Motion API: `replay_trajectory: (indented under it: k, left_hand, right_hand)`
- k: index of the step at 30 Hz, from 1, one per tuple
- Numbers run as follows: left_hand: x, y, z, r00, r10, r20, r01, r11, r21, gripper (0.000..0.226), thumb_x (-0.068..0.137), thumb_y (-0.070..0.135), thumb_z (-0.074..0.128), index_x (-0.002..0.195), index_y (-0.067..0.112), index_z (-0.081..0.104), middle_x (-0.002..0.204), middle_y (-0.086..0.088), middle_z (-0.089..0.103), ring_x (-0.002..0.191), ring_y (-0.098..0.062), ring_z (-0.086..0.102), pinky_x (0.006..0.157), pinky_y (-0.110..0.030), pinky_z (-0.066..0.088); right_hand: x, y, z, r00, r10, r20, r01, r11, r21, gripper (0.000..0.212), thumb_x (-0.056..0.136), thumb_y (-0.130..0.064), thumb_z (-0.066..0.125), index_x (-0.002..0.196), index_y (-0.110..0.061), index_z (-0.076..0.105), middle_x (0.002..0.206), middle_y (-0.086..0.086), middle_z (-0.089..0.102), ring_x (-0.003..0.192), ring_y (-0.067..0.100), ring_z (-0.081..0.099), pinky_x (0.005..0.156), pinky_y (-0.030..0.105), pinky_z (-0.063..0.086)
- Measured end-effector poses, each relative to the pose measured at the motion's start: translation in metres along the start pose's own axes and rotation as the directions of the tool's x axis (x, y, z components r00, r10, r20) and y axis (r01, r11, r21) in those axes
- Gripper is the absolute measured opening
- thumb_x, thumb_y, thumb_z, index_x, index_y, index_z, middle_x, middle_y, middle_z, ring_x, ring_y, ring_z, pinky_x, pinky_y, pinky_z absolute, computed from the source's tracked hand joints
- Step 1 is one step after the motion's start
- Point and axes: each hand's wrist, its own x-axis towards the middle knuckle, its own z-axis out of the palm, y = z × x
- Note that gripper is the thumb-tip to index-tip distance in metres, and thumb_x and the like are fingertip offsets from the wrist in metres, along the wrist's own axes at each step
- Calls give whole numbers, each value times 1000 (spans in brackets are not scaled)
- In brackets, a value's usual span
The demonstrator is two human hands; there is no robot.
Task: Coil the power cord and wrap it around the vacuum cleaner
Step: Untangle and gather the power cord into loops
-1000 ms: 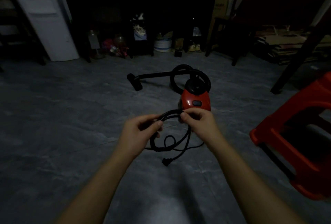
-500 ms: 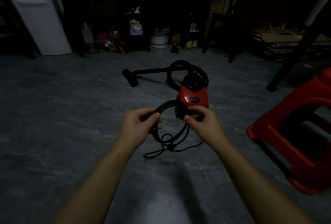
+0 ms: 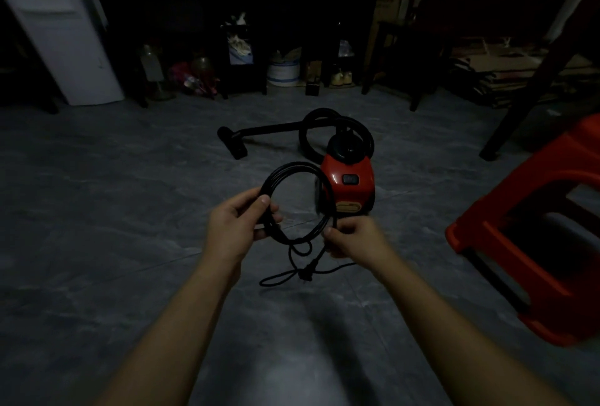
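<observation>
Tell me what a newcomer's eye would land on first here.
The black power cord stands out first, looped into a coil and held at centre between the left hand and the right hand. Just behind it on the grey floor sits the red vacuum cleaner, with its black hose curled behind it. A red plastic stool stands at the right edge.

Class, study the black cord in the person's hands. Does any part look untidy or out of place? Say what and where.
Yes. The power cord forms a neat coil between the left hand and right hand, but below it a loose tail with the plug hangs in small stray loops, not yet gathered in.
</observation>
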Motion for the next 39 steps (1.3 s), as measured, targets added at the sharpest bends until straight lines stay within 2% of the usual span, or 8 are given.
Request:
replay_trajectory:
  k: [4,13,18,22,25,29,31,39]
  left_hand:
    - [2,-5,1,1000,-10,-27,9,1000,-16,18,97,13,59,112,14,70,86,-7,75,85,-24,75,71,-34,62]
    - [8,-15,9,988,-153,-24,146,971,-189,12,97,11,59,99,15,69,82,-7,73,81,-21,75,72,-34,62]
    - [12,-20,10,984,-180,-13,176,971,-165,11,98,10,57,98,10,67,83,-9,74,86,-25,75,76,-36,62]
    - [15,-30,9,986,-162,-41,165,983,80,14,98,10,56,106,1,63,91,-10,76,87,-21,74,71,-29,59]
    - [16,-36,8,986,-140,-86,158,951,267,21,94,16,64,112,5,65,105,-6,72,97,-23,69,82,-39,58]
    - [7,-34,10,933,335,-128,-190,765,615,29,86,28,72,112,23,62,108,8,59,93,-7,57,78,-26,51]
    - [3,-29,16,926,378,-18,-299,761,576,14,87,27,72,99,24,68,96,12,65,87,-2,61,72,-16,49]
    - [-3,-24,27,993,95,76,-114,940,321,5,87,24,74,83,23,76,72,15,73,75,7,67,61,-8,48]
  right_hand:
    - [-2,-10,2,991,94,96,-118,951,285,17,92,-9,67,101,5,70,93,19,73,72,20,72,62,25,59]
    - [-1,-17,10,968,207,140,-250,816,522,37,90,-7,69,125,2,60,107,22,70,73,21,74,64,26,61]
    - [0,-18,3,986,146,78,-166,851,499,27,90,-11,70,115,0,66,101,17,74,75,21,74,67,27,60]
    - [-3,-21,-8,999,49,0,-45,913,406,20,90,-10,70,107,-1,68,89,10,71,68,20,70,68,30,62]
    - [-3,-25,-11,999,-16,-38,28,944,330,19,90,-7,70,107,0,67,86,12,72,68,19,69,63,29,61]
    - [-4,-27,-9,998,-47,-41,56,964,259,27,88,-8,72,112,3,65,87,13,71,69,18,71,59,25,58]
    - [-6,-28,-4,998,-64,-26,69,971,230,28,87,-9,73,112,2,65,88,14,72,69,19,71,59,24,57]
    - [-23,-30,24,974,-228,-13,227,971,-71,20,81,-24,80,98,-14,73,83,5,72,71,17,72,64,30,61]
